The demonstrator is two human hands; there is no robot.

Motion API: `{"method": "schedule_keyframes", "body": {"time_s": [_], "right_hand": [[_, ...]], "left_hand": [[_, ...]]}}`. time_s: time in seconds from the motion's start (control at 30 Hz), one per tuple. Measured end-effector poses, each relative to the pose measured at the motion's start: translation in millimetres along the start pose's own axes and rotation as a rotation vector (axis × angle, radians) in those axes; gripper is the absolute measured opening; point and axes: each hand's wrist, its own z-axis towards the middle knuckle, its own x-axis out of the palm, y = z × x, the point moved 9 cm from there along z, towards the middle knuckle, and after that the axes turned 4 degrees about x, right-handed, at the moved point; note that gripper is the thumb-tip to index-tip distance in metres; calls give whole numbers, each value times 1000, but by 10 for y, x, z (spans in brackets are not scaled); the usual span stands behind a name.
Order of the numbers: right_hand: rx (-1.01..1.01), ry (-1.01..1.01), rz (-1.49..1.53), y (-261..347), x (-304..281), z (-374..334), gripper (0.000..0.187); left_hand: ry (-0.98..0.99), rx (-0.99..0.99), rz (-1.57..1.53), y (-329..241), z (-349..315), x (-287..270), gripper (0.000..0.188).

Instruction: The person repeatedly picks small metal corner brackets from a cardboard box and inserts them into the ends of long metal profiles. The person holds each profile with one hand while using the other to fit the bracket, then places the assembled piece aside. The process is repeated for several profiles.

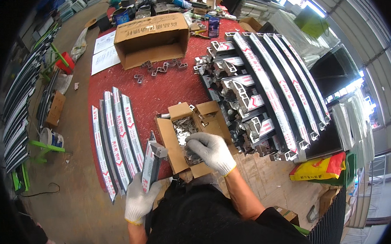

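Head view: your left hand (142, 199) is closed around the labelled profile (149, 166), near its lower visible part, and holds it slanting up at the near edge of the red desk (171, 90), just left of the open carton (166, 146). Your right hand (211, 152) is over that carton with its fingers bent down toward the small shiny pieces (184, 126); whether they pinch one, you cannot tell from here.

The profile looks like rigid metal, probably light for its length and unlikely to bend in your grip. Its smooth printed face may slide against the knit glove, so wrap the two long sides rather than press the flat face. The grey end block (160, 150) probably makes the upper end top-heavy (its edges look hard, too); a hold nearer the middle should balance better. The shiny pieces look thin and slick, best taken by fingertip.
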Motion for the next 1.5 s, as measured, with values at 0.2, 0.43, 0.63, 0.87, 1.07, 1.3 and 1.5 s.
{"method": "schedule_keyframes", "body": {"time_s": [0.2, 0.43, 0.63, 0.87, 1.07, 1.3, 1.5], "right_hand": [[69, -95, 64, 301, -46, -37, 23], [-39, -96, 161, 711, 30, -49, 22], [-84, -136, 85, 704, 126, 10, 22], [-54, -114, 54, 595, 195, 31, 21], [-52, -182, 96, 554, 174, 24, 22], [-33, -131, 68, 553, 215, 18, 22], [-88, -36, -22, 625, 233, 53, 24]], "left_hand": [[-25, 2, 45, -13, -57, 23, 62], [75, -112, -35, -31, -86, 120, 68], [77, -82, 27, -68, -108, 124, 73], [80, -64, 23, -40, -116, 148, 77], [85, -79, 22, -40, -105, 151, 73], [82, -71, 29, -66, -104, 140, 70], [53, -64, 71, -62, -102, 136, 71]]}}
